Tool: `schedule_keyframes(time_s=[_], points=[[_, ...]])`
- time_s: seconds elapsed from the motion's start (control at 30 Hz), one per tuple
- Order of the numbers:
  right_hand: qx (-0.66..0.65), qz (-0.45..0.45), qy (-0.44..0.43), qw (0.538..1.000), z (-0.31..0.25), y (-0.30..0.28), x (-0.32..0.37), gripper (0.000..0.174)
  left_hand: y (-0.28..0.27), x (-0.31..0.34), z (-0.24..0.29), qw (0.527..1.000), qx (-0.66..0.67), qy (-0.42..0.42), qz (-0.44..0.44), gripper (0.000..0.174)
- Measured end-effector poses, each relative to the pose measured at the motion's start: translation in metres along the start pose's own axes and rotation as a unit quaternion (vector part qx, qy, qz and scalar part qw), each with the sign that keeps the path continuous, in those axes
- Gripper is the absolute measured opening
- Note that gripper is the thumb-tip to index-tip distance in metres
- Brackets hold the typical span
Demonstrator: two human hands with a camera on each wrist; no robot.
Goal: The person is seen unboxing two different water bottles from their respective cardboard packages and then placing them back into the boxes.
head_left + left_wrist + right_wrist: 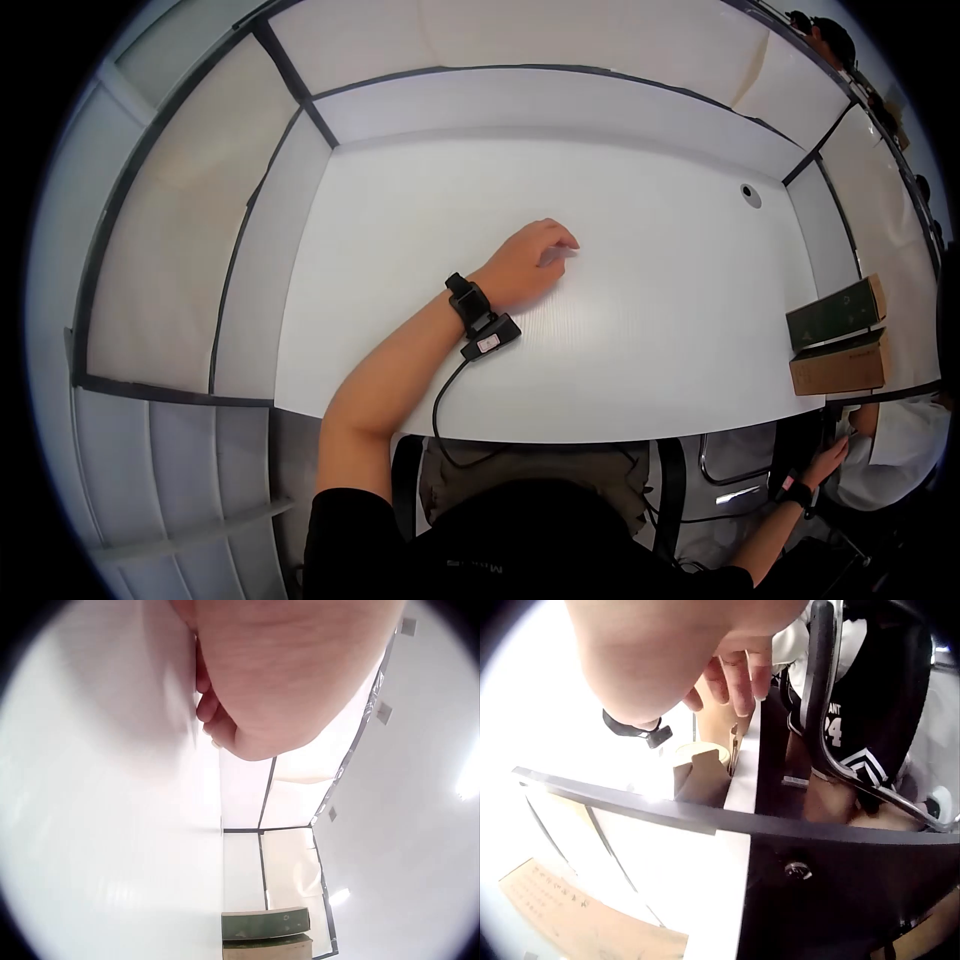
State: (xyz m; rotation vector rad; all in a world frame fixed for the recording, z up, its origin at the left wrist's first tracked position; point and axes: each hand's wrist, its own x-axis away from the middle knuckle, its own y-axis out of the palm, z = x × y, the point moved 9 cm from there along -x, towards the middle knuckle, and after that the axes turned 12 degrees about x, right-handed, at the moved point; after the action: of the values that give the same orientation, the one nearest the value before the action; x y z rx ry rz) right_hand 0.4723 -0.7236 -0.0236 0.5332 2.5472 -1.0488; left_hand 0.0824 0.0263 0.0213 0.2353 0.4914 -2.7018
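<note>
My left hand (525,268) rests on the white table (660,290) near its middle, fingers loosely bent and nothing visibly held. In the left wrist view, the same hand (277,682) lies against the tabletop, its fingertips partly hidden. Beyond the table's right front corner is my right hand (825,464), beside a seated person. The right wrist view shows this hand (705,652) with fingers extended and apart, above a cardboard box (703,777); whether they touch anything there is unclear.
A green box (835,314) and a brown box (840,365) stand at the table's right edge. Pale partitions (560,105) enclose the back and sides. Near the back right is a round cable hole (751,196). A chair's metal-and-black frame (821,697) stands near the person in white.
</note>
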Motion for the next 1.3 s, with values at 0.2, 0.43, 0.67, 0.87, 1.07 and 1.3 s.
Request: schedule_keyframes(time_s=[0.2,0.43,0.67,0.87,1.07,1.3], points=[[0.299,-0.058,-0.170,0.937,0.003,0.032,-0.068,0.048,0.000,0.001,-0.001,1.000,0.010,-0.024,-0.015,0.025],[-0.265,-0.140,0.239,0.924,-0.008,0.059,-0.052,0.059,0.000,0.002,-0.003,1.000,-0.006,-0.029,-0.010,0.024],[-0.097,-0.291,-0.032,0.951,0.112,0.092,-0.169,0.046,0.001,0.001,0.000,0.999,-0.040,-0.003,-0.016,0.023],[0.368,-0.217,-0.239,0.872,0.033,0.063,-0.115,0.053,0.001,0.001,0.002,0.999,-0.032,-0.020,-0.011,0.023],[-0.275,-0.226,0.207,0.911,0.054,0.045,-0.076,0.059,0.000,0.002,0.000,0.999,-0.045,0.002,-0.004,0.023],[-0.348,-0.145,0.193,0.906,0.034,0.014,-0.016,0.056,-0.002,0.003,0.001,0.999,-0.030,-0.019,-0.005,0.023]])
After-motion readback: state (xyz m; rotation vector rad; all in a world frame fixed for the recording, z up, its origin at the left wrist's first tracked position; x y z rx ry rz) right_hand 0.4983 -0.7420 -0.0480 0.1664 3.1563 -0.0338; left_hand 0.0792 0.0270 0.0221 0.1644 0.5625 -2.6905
